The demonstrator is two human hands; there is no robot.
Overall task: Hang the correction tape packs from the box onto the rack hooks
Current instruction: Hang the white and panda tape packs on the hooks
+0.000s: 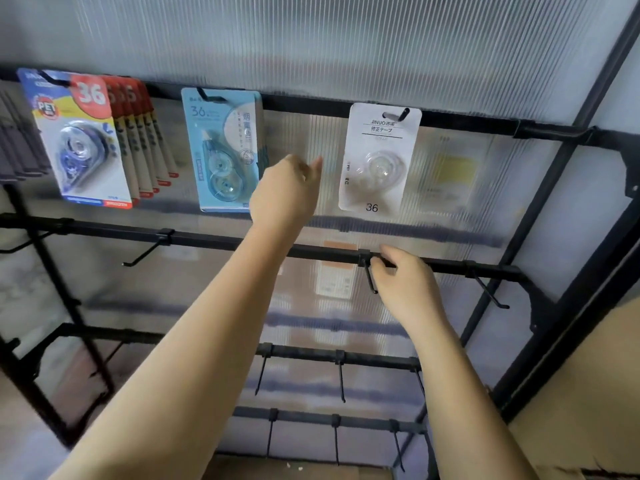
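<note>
A black metal rack (194, 239) with several horizontal bars stands in front of a ribbed, see-through plastic panel (346, 46) and fills most of the view. Everything below is placed against this rack.

On the rack's top bar hang three sets of correction tape packs. Toward the left end is a row of blue, yellow and red packs (81, 140), one behind another on one hook, each marked 36. Near the middle of the top bar hangs a light blue pack (221, 150). Right of that, a single white pack (379, 157) hangs on its own hook, with clear tape wheels showing through its blister and a 36 printed at the bottom. The box is not in view.

The left hand (285, 190) is raised in front of the rack between the light blue pack and the white pack, just beside the blue one. Its fingers are loosely curled and hold nothing; whether they touch a pack cannot be told.

The right hand (407, 282) is on the rack's second bar, below the white pack. Its fingers curl round the bar next to an empty hook (370, 277) that points down and forward.

Lower bars carry more bare hooks (341, 379).
</note>
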